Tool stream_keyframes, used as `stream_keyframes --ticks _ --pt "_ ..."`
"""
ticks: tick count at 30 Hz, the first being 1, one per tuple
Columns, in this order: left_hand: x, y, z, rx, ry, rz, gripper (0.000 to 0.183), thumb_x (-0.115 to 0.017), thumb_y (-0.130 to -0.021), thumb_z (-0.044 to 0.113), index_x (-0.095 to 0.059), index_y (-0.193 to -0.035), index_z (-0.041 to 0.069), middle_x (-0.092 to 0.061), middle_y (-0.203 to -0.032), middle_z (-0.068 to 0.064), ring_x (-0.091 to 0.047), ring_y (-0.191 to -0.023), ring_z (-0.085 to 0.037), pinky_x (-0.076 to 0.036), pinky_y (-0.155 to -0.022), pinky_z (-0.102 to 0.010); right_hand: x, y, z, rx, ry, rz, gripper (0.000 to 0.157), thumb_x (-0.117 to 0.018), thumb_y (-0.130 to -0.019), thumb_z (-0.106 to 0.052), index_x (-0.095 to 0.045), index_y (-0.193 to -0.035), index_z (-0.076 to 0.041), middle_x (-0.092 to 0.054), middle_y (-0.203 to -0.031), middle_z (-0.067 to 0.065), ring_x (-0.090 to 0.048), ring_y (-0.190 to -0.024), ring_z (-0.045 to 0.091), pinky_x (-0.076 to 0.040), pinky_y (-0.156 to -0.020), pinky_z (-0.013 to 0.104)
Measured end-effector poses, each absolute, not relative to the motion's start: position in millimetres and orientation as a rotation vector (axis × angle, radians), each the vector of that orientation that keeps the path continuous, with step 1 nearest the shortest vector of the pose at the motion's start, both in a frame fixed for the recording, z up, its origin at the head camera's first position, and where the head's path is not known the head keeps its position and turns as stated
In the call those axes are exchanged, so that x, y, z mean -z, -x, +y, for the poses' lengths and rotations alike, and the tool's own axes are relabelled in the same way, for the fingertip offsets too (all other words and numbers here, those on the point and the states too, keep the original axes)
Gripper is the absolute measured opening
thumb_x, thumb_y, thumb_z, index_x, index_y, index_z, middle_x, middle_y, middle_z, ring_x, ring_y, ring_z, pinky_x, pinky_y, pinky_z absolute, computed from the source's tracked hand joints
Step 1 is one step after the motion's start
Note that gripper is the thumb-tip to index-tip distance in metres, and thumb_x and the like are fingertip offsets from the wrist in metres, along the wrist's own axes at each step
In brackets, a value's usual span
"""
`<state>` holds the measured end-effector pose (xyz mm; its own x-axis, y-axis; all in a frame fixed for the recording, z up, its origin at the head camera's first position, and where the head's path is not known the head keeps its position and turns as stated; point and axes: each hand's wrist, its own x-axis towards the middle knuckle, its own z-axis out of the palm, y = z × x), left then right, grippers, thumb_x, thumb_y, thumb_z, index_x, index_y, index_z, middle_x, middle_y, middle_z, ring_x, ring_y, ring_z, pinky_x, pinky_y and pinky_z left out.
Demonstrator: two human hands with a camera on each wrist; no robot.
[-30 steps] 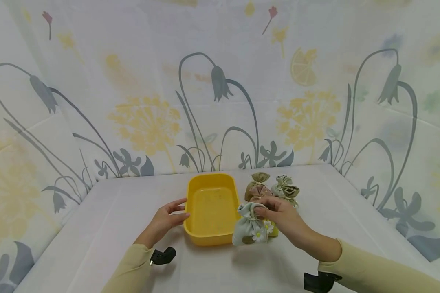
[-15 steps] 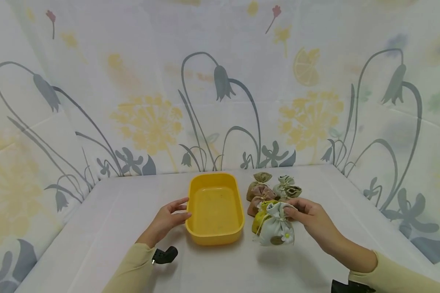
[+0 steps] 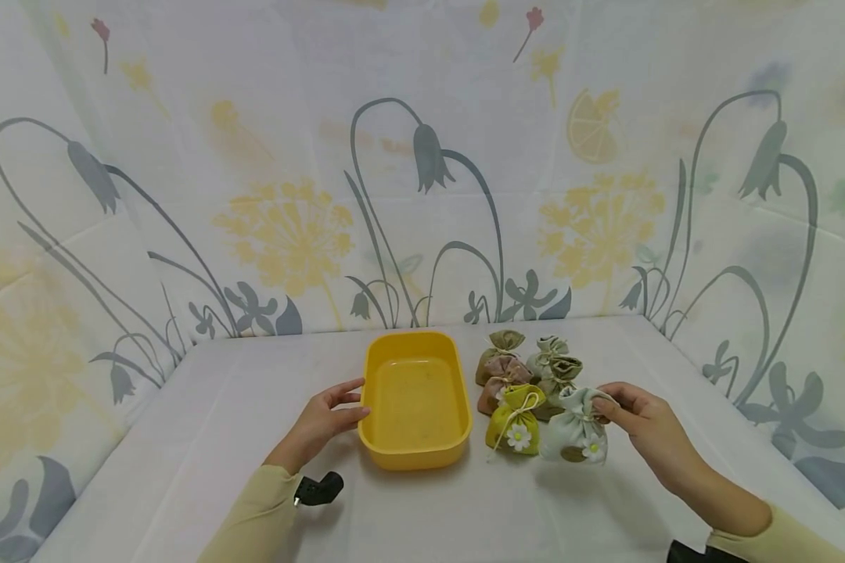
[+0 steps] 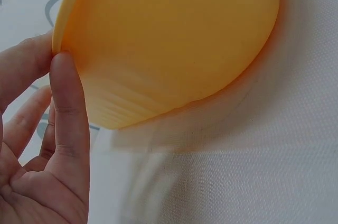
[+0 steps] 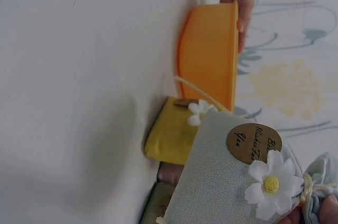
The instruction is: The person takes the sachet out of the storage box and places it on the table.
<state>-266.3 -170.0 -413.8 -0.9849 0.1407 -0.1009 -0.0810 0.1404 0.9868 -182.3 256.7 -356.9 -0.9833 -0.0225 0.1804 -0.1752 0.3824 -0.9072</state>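
Note:
My left hand [image 3: 327,418] pinches the left rim of a yellow plastic tub [image 3: 415,461] between thumb and fingers; the left wrist view shows the thumb [image 4: 67,97] against the rim. At the right, my right hand [image 3: 651,426] grips the gathered neck of a pale grey-green drawstring pouch [image 3: 576,430]. That pouch bears a white flower and a round brown tag [image 5: 254,143], and its shadow suggests it hangs just above the table. Left of it stands a yellow-green pouch [image 3: 512,426] with a white flower.
Behind the yellow-green pouch, two rows of pouches stand on the white-covered table: pinkish-brown [image 3: 500,385], olive-brown [image 3: 500,352], dark olive [image 3: 558,383] and pale green [image 3: 551,352]. A flower-printed cloth [image 3: 422,234] rises at the back and sides.
My right hand has carried the pale pouch rightward from beside the tub, past the yellow-green pouch, to its right side. My left hand keeps its place on the tub.

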Motion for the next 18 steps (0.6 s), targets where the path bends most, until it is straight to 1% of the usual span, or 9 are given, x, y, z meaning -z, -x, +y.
stream_keyframes --ticks 6,13,18 --pt "411.3 265.8 -170.2 -1.932 -0.049 2.260 0.057 -0.071 -0.082 0.009 -0.049 -0.134 0.004 -0.052 -0.118 -0.017 -0.060 -0.089 -0.020 -0.052 -0.083 -0.034 369.4 194.3 265.2 -1.646 -0.159 -2.488 0.035 -0.055 -0.095 -0.024 -0.056 -0.108 0.008 -0.062 -0.089 -0.004 -0.057 -0.082 0.006 -0.049 -0.073 0.021" --pt "410.7 266.2 -171.4 -1.935 -0.046 2.273 0.058 -0.072 -0.081 0.010 -0.049 -0.134 0.004 -0.052 -0.117 -0.017 -0.060 -0.089 -0.020 -0.053 -0.082 -0.035 386.0 211.0 263.8 -1.724 -0.125 -2.438 0.033 -0.054 -0.096 -0.022 -0.055 -0.109 0.008 -0.061 -0.090 -0.005 -0.057 -0.084 0.005 -0.049 -0.077 0.022" --pt "413.3 266.2 -171.9 -1.928 -0.062 2.261 0.060 -0.072 -0.081 0.010 -0.047 -0.135 0.003 -0.051 -0.119 -0.018 -0.060 -0.091 -0.021 -0.052 -0.083 -0.035 397.0 218.7 261.2 -1.796 -0.108 -2.359 0.030 -0.054 -0.095 -0.018 -0.055 -0.107 0.009 -0.060 -0.087 -0.007 -0.058 -0.082 0.004 -0.049 -0.075 0.020"
